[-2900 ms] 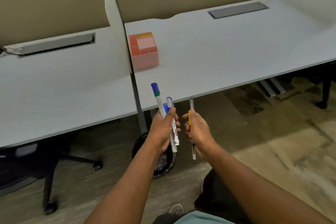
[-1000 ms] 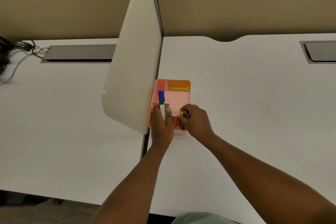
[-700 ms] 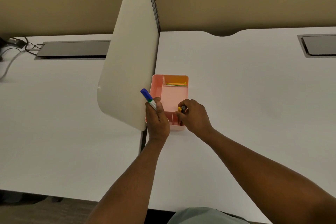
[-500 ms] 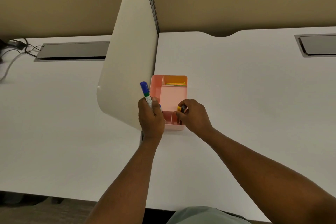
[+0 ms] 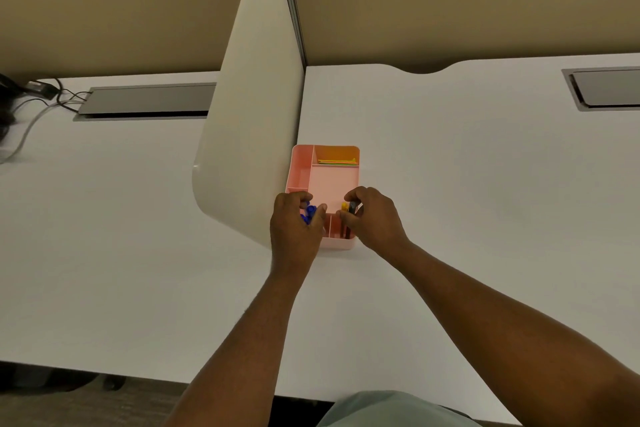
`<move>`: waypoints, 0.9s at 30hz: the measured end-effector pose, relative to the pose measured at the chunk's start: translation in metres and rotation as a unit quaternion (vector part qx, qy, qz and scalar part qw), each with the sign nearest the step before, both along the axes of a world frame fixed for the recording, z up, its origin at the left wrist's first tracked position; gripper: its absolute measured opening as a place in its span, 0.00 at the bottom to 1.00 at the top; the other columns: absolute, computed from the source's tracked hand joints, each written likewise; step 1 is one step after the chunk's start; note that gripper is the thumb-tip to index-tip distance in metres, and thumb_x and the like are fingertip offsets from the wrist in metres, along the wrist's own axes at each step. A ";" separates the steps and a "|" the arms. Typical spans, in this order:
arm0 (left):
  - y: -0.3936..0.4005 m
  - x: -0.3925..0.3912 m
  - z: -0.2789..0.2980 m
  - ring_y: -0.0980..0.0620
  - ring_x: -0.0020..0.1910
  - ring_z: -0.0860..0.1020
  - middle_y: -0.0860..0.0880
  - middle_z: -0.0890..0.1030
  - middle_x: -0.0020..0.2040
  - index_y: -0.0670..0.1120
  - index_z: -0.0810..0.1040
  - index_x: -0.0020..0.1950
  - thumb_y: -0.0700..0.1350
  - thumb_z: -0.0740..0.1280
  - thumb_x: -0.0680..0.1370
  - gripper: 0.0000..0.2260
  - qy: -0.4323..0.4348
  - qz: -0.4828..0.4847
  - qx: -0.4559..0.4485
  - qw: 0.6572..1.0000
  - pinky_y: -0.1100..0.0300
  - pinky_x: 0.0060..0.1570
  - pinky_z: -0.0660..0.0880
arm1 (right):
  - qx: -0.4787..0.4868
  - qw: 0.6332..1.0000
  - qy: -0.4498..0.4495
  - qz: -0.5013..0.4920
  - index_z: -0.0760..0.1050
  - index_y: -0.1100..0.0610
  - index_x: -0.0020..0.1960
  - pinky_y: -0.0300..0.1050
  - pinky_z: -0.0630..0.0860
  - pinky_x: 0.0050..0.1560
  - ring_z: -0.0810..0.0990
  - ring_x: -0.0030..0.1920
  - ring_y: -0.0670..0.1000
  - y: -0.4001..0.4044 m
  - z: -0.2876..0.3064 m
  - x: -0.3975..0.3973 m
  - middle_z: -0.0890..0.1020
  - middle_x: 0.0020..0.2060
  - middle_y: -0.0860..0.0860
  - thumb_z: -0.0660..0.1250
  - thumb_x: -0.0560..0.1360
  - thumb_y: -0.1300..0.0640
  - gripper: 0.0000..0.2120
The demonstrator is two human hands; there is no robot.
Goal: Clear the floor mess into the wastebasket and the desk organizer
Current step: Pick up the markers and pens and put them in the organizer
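Note:
A pink desk organizer (image 5: 334,180) stands on the white desk (image 5: 467,184) beside the divider panel. My left hand (image 5: 294,229) grips the blue-capped markers (image 5: 308,213), which point down into the organizer's near left compartment. My right hand (image 5: 372,218) pinches a yellow pen and a dark pen (image 5: 348,210), both upright in the near right compartment. Orange and green paper (image 5: 337,160) lies in the far compartment. The wastebasket is out of view.
A cream divider panel (image 5: 249,135) rises just left of the organizer. Grey cable trays sit at the back left (image 5: 145,102) and back right (image 5: 606,88). Cables (image 5: 31,100) trail at the far left. The desk's front edge runs along the bottom.
My left hand has tipped the markers from upright beside the organizer down into its near left compartment. My right hand stays at the near right compartment with the pens.

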State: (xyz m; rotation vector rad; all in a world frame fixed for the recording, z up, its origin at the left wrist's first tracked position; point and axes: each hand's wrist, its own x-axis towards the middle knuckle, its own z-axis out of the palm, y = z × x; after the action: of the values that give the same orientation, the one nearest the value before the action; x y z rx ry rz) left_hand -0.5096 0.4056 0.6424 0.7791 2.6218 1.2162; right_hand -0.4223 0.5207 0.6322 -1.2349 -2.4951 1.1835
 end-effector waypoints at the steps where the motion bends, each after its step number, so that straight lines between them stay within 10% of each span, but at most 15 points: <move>1: 0.001 -0.001 0.001 0.54 0.45 0.75 0.47 0.79 0.49 0.43 0.76 0.53 0.45 0.75 0.73 0.14 0.000 0.001 -0.002 1.000 0.78 0.42 0.65 | 0.001 1.000 0.001 0.000 0.75 0.56 0.59 0.44 0.77 0.52 0.76 0.46 0.47 0.000 0.000 0.000 0.80 0.53 0.53 0.70 0.75 0.50 0.16; 12: -0.009 0.005 0.007 0.50 0.52 0.78 0.47 0.78 0.54 0.45 0.75 0.56 0.50 0.70 0.76 0.13 0.039 0.016 -0.015 0.999 0.68 0.47 0.71 | 0.024 0.999 0.009 -0.019 0.71 0.55 0.65 0.46 0.75 0.57 0.77 0.57 0.52 -0.007 0.008 0.011 0.77 0.61 0.53 0.69 0.73 0.43 0.25; 27: -0.071 0.063 0.016 0.43 0.76 0.61 0.45 0.63 0.77 0.46 0.61 0.76 0.61 0.53 0.81 0.28 0.187 -0.147 -0.208 0.949 0.48 0.74 0.58 | 0.180 0.980 -0.064 0.061 0.52 0.48 0.77 0.56 0.56 0.75 0.52 0.78 0.54 -0.083 0.024 0.104 0.55 0.78 0.50 0.54 0.76 0.32 0.35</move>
State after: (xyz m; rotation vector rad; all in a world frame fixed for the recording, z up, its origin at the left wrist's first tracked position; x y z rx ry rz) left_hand -0.4470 0.3349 0.6580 1.3482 2.7570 0.4441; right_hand -0.3180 0.4374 0.6560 -1.1050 -2.7508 0.6424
